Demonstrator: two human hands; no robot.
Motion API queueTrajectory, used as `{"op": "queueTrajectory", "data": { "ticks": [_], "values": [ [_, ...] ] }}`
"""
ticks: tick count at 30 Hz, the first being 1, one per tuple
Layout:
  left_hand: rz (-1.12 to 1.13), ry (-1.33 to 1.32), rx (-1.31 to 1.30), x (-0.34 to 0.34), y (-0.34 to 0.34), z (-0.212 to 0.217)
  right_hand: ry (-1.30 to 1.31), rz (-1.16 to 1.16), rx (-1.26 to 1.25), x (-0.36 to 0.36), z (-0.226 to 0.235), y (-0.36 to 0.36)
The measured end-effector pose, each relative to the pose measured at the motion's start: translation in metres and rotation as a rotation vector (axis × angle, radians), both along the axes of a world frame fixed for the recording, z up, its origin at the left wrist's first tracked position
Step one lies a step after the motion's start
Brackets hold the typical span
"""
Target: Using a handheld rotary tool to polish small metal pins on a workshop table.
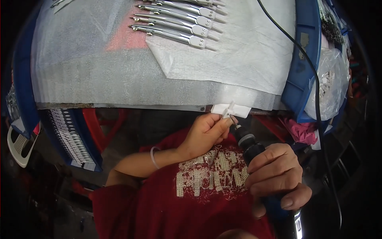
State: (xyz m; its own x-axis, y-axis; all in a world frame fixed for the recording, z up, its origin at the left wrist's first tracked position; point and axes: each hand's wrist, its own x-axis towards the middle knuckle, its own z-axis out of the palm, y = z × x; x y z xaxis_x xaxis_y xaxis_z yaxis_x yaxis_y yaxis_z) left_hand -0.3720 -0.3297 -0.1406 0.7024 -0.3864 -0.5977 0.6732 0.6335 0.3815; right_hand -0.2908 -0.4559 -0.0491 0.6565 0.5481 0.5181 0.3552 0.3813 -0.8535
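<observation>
My left hand (pixel 207 131) is closed at the table's front edge. Between its thumb and fingers it pinches a drawing compass (pixel 228 113) by its pale grey head, which rests over a small white pad; the rest of the compass is hidden by the hand. My right hand (pixel 276 173) wraps round a black and blue electric screwdriver (pixel 250 145). The thin bit slants up to the left and meets the compass head, at or very near a screw there. Farther off, several silver drawing compasses (pixel 175 35) lie side by side on a white cloth (pixel 238 59).
Grey foam sheeting (pixel 79 83) covers the table. A blue tray (pixel 93 153) full of silver parts sits below its left front edge. At the right stand a blue bin (pixel 302 71) and a clear plastic bag (pixel 328 93) of small parts. A black cable (pixel 310 59) hangs down the right side.
</observation>
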Motion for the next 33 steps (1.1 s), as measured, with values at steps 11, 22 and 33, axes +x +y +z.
{"op": "queueTrajectory", "data": {
  "ticks": [11, 22, 33],
  "values": [
    [-0.013, 0.011, -0.010, 0.000, -0.007, 0.006, 0.000, -0.023, -0.015, 0.002, 0.006, 0.002],
    [0.001, -0.006, 0.070, -0.002, -0.004, 0.004, -0.006, -0.049, -0.049, 0.000, 0.004, 0.016],
    [-0.016, -0.034, 0.183, -0.005, -0.011, 0.013, 0.043, -0.049, -0.035, 0.003, 0.011, 0.017]
  ]
}}
